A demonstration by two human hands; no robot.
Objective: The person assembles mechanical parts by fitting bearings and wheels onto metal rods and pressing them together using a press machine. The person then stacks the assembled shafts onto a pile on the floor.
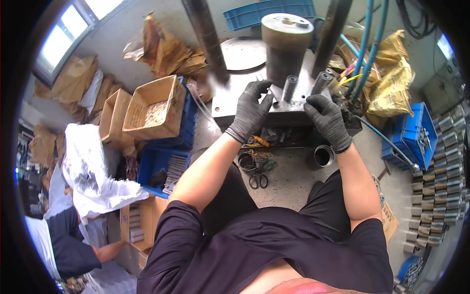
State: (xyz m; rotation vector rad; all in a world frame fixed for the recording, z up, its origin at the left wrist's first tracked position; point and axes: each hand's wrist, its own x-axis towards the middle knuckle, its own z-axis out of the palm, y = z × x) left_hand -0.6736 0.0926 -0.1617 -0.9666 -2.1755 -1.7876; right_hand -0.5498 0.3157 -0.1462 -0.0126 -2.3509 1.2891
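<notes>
Both my hands wear dark grey knit gloves above a steel press plate. My left hand is at the plate's front edge, its fingers curved and its thumb apart from them; I make out nothing between them. My right hand is closed at the plate's right front, fingertips together; whatever they hold is hidden. Between my hands a dark ribbed cylinder stands upright on the plate. A similar cylinder leans just beyond my right hand. Behind them rises a thick steel ram with a small ring on top.
Two dark columns flank the ram. Blue hoses hang at right. Below the plate are scissors and a metal can. Left stand cardboard boxes and a blue crate; a co-worker's arm reaches there. Stacked metal cylinders line the right.
</notes>
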